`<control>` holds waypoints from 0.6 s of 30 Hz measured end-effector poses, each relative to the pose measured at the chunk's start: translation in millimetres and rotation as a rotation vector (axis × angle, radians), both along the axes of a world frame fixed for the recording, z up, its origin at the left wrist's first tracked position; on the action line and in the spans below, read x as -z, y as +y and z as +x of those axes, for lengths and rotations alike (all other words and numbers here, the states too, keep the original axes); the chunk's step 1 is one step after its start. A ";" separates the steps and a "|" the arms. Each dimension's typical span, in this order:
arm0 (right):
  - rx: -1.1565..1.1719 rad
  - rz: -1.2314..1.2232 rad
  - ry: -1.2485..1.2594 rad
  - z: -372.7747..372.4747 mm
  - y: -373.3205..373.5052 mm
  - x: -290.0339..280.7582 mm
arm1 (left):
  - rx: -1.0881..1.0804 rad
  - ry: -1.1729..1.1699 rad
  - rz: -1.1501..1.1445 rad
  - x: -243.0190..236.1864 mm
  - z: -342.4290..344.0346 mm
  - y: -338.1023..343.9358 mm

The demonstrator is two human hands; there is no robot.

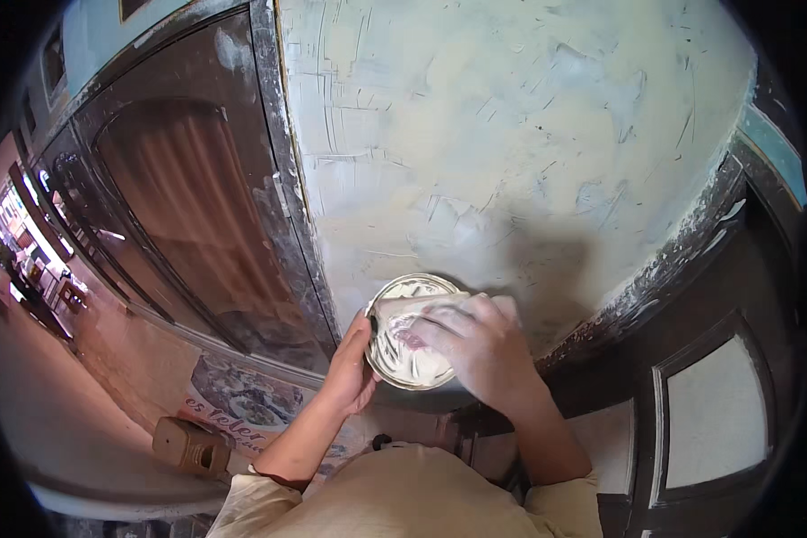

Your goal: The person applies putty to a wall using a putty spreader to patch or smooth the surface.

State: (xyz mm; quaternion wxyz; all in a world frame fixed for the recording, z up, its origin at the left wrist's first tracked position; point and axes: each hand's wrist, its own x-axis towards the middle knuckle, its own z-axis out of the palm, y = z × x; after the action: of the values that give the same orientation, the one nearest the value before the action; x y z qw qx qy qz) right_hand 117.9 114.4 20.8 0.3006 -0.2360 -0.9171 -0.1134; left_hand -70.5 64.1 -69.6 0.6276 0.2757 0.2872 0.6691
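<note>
My left hand [351, 366] grips the left side of a round shallow tin [421, 380] of creamy white putty, fingers around its rim and underside. Over the tin's mouth, my right hand [480, 345] is closed on a flat, putty-coated scraper [408, 308]. The scraper lies across the upper part of the putty, and its far end reaches the tin's left rim. White smears cover the fingers and back of my right hand. Just ahead stands a wall [502, 117] with patchy pale green and white filler.
Left of the wall is a dark-framed door [184, 197] with a brown curtain behind it. A dark wooden panel [690, 359] with pale insets stands at the right. A small brown stool [191, 446] and a printed banner [247, 403] lie to the lower left.
</note>
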 end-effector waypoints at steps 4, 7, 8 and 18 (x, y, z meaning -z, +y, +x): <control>-0.050 -0.062 -0.127 -1.0 -9.9 4.9 | 0.037 -0.059 -0.046 -0.2 -6.5 -2.9; -0.119 -0.074 -0.156 1.4 -14.2 0.6 | 0.055 -0.072 -0.113 -1.6 -6.7 -6.8; -0.148 -0.116 -0.164 0.9 -15.7 -0.5 | 0.046 -0.070 -0.115 -1.8 -6.5 -8.4; 0.096 0.082 -0.007 -9.7 -11.6 -0.9 | -0.032 -0.014 -0.079 -5.2 -8.6 -20.9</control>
State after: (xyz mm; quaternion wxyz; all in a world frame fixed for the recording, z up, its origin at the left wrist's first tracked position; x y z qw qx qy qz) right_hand 108.2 102.8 21.6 0.3009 -0.2669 -0.9003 -0.1662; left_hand -79.1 43.2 -64.4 0.6291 0.2413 0.3135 0.6691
